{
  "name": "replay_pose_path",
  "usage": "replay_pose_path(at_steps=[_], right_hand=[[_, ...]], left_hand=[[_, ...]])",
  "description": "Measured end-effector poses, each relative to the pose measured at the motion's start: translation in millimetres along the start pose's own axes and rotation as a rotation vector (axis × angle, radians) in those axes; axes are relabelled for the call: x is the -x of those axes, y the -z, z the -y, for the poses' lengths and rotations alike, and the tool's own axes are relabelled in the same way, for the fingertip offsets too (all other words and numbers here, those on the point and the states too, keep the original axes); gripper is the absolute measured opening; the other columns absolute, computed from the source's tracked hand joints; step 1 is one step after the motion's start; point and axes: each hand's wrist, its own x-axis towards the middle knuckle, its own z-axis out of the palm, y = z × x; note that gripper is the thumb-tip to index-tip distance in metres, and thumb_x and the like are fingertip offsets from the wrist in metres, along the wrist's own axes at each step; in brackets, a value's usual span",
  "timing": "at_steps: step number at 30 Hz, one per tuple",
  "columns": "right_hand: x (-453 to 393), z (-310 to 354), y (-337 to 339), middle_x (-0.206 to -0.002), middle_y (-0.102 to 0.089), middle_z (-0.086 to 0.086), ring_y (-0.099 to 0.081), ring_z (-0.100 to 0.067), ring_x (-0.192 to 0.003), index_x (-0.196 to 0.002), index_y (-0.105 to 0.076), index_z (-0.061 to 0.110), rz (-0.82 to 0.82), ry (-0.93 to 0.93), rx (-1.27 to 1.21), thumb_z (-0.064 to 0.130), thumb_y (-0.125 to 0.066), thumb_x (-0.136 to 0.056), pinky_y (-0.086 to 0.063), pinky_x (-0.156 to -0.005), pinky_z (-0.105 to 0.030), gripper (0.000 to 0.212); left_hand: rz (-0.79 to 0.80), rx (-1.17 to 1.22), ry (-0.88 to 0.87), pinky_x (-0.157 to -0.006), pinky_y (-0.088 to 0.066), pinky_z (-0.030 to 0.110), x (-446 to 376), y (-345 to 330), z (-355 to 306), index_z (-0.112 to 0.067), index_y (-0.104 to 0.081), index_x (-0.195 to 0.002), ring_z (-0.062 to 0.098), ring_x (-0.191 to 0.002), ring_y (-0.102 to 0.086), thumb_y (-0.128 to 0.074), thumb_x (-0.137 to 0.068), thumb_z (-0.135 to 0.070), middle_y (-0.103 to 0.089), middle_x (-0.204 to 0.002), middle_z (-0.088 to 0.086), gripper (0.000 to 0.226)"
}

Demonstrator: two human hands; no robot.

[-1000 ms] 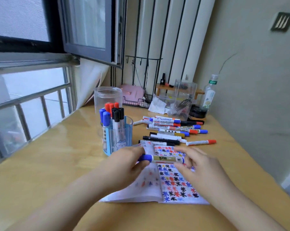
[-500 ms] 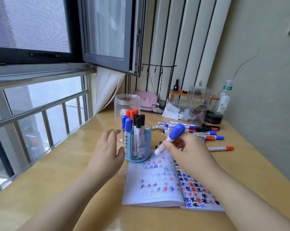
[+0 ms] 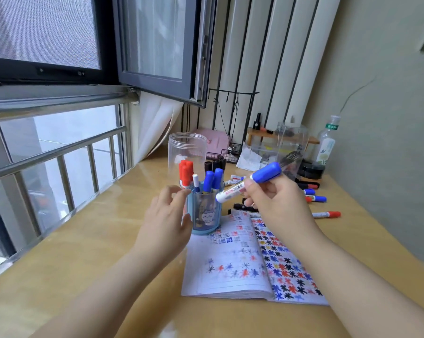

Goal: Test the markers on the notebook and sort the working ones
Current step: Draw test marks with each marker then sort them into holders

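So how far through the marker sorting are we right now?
Partly done. The blue holder already carries red, blue and black capped markers, and the notebook is covered in test marks. In hand: the right hand holds a capped blue marker angled toward the holder, the left hand beside it. Left: the loose markers on the desk.

Place: you're at a home desk corner, right by a window.
Window: open casement (image 3: 157, 45) and railing bars (image 3: 59, 152) on your left, white curtain (image 3: 154, 120) tucked in the corner.
Surface: pale wood surface (image 3: 84, 240) under you.
Clutter: pink pouch (image 3: 215, 140), wire basket (image 3: 223, 154), small wooden shelf (image 3: 259, 134), drink bottle (image 3: 325, 145) against the wall.
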Motion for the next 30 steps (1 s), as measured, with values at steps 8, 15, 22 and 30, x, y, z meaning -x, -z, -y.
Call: replay_pose_path(at_steps=[8, 15, 22, 30], right_hand=[[-21.0, -3.7, -13.3, -0.076, -0.071, 0.002, -0.067, -0.007, -0.066, -0.087, -0.059, 0.017, 0.0, -0.001, -0.02, 0.028, -0.059, -0.091, -0.055, -0.081, -0.043, 0.011], [-41.1, -5.9, -21.4, -0.071, -0.068, 0.003, -0.064, -0.005, -0.064, -0.084, -0.058, 0.022, 0.056, 0.043, 0.066, 0.03, -0.059, -0.091, -0.055, -0.077, -0.037, 0.011], [-66.9, 8.1, -24.6, -0.063, -0.053, 0.008, -0.048, -0.003, -0.054, -0.085, -0.059, 0.014, 0.104, 0.15, 0.313, 0.032, -0.059, -0.09, -0.035, -0.048, -0.01, 0.018], [-75.3, 8.6, -15.1, -0.057, -0.045, 0.006, -0.039, -0.01, -0.052, -0.07, -0.048, 0.016, 0.023, 0.157, 0.255, 0.026, -0.056, -0.089, -0.031, -0.045, -0.013, 0.023]], left_hand=[[0.069, -0.036, -0.043, -0.077, -0.05, 0.042, -7.5, -4.8, -9.2, -0.021, -0.053, -0.127, 0.033, -0.098, -0.052, -0.066, -0.072, -0.009, -0.048, -0.12, 0.01, 0.058], [0.124, -0.143, 0.06, -0.084, -0.043, 0.034, -25.2, -4.2, -25.6, -0.031, -0.033, -0.14, 0.027, -0.105, -0.039, -0.051, -0.081, -0.015, -0.034, -0.121, 0.003, 0.064], [-0.014, -0.001, -0.04, -0.065, -0.051, 0.043, -16.9, -13.6, -25.2, -0.006, -0.057, -0.111, 0.037, -0.084, -0.055, -0.053, -0.073, -0.006, -0.052, -0.102, 0.013, 0.039], [-0.059, -0.019, -0.078, -0.061, -0.05, 0.033, -14.5, -9.9, -26.5, 0.002, -0.063, -0.093, 0.036, -0.076, -0.06, -0.068, -0.064, 0.009, -0.059, -0.098, 0.016, 0.031]])
